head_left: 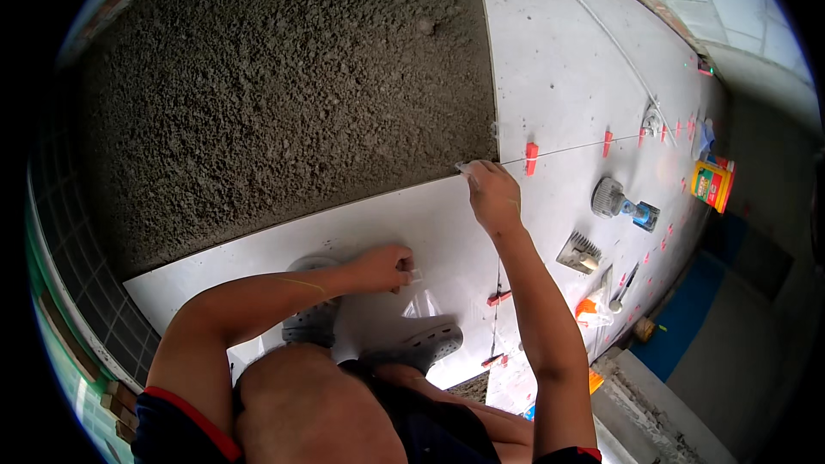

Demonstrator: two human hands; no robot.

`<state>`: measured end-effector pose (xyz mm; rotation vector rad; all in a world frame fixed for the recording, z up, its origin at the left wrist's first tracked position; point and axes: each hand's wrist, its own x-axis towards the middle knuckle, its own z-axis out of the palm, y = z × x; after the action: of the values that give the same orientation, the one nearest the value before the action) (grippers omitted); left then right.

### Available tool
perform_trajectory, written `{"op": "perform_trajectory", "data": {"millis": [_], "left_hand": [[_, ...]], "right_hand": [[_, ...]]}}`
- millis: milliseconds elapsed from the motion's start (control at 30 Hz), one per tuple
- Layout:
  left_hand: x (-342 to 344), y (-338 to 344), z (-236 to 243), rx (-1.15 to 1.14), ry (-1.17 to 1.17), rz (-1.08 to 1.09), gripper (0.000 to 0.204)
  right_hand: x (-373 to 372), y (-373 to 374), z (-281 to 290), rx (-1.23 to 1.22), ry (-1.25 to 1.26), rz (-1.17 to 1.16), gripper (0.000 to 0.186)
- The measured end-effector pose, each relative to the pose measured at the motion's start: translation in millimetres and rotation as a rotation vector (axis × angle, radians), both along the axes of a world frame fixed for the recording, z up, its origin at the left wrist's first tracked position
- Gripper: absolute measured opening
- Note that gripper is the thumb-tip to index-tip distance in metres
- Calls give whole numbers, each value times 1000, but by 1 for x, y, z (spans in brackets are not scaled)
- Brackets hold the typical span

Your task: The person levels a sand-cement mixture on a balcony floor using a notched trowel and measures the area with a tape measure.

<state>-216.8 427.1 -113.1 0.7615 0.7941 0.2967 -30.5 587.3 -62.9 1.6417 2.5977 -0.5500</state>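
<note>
My right hand [492, 193] pinches a small clear plastic tile-levelling clip [464, 168] at the edge of a large pale tile [284, 242], where the tile joints meet beside the mortar bed [292, 94]. Over the same tile, my left hand [382, 268] is closed, its fingers curled around what looks like another clear clip [418, 276]. Most of that clip is hidden by the fingers. Red wedges [532, 159] sit in the joint running off to the right, and more red wedges [498, 298] stand in the joint near my right forearm.
Grey clogs [421, 345] on my feet rest on the near tile. To the right lie a blue cordless tool with a round grey head [620, 203], a notched trowel [579, 253], a mallet [622, 292] and an orange-white bag [593, 307]. A yellow bucket [712, 185] stands farther right.
</note>
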Motion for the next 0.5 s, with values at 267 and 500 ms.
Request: {"op": "perform_trajectory", "data": {"millis": [267,500], "left_hand": [[-1,8,7,16,15,-52,15],[-1,6,0,-15,-35,-37,18]], "right_hand": [[-5,3,4,-33,-14,17,16],[8,10,3,-48,-130,186,26]]}}
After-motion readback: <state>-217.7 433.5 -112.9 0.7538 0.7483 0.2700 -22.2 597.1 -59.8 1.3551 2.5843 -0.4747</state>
